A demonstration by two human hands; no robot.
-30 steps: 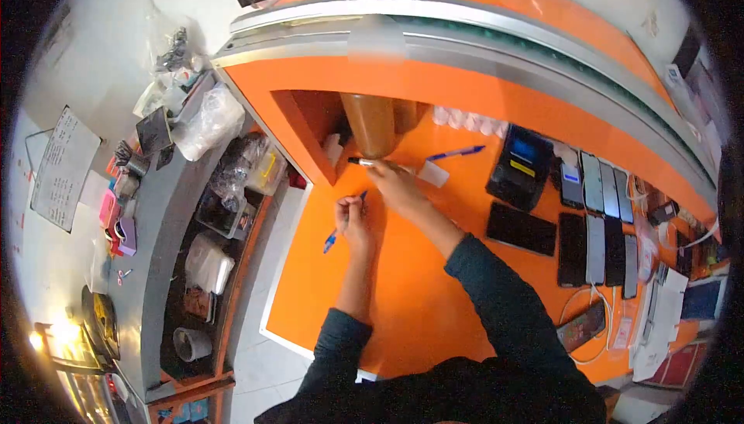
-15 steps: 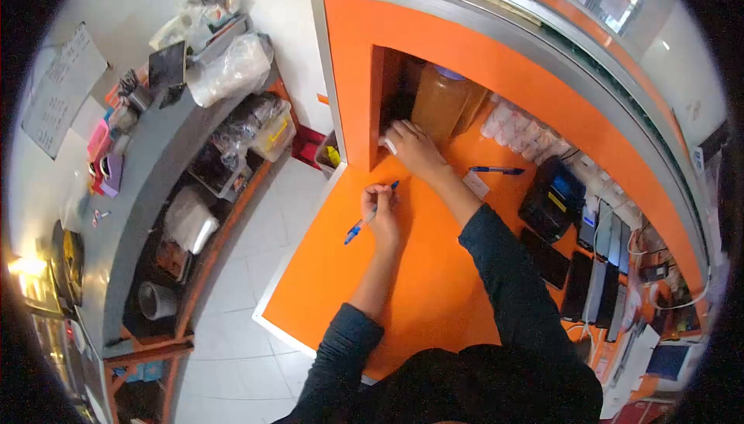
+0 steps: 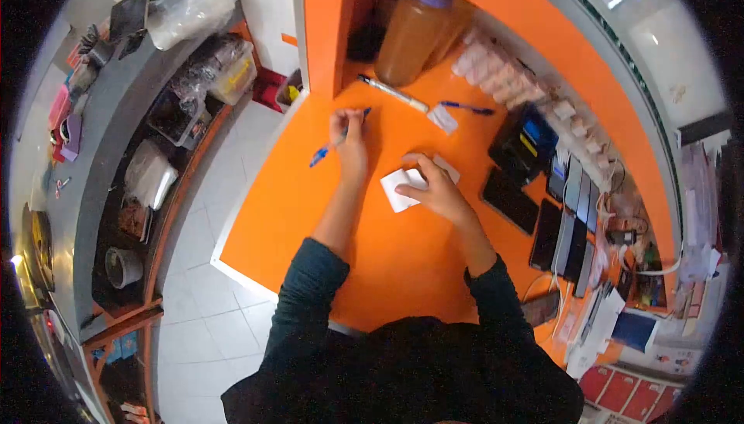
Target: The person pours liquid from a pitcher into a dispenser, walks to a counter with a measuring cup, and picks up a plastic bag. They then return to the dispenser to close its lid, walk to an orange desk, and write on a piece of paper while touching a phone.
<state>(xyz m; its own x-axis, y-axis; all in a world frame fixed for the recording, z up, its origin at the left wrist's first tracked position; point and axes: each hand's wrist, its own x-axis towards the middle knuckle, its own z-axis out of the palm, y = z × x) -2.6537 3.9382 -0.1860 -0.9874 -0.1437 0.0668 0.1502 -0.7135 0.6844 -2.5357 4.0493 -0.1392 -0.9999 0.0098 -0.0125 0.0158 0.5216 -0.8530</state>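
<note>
My left hand (image 3: 349, 137) is closed around a blue pen (image 3: 318, 157), above the far left part of the orange desk (image 3: 287, 218). The pen's one end sticks out below the fingers and the other above them. Lower and to the right, my right hand (image 3: 439, 191) grips a small white paper slip or pad (image 3: 396, 194) between thumb and fingers, close to the desk top. Another pale piece (image 3: 447, 169) shows just behind that hand. A white-barrelled pen (image 3: 394, 93) and a second blue pen (image 3: 466, 108) lie beyond the right hand, with a small white packet (image 3: 442, 120) between them.
A large amber container (image 3: 408, 40) with a purple lid stands in the orange alcove. Rolled pinkish bundles (image 3: 496, 71), a black device (image 3: 524, 143) and several phones (image 3: 547, 234) with cables line the right side. A grey shelf unit (image 3: 116, 137) curves along the left.
My right hand has come back from the alcove to the middle of the desk with the white paper. The white-barrelled pen now shows. My left hand keeps the pen; the view has tilted.
</note>
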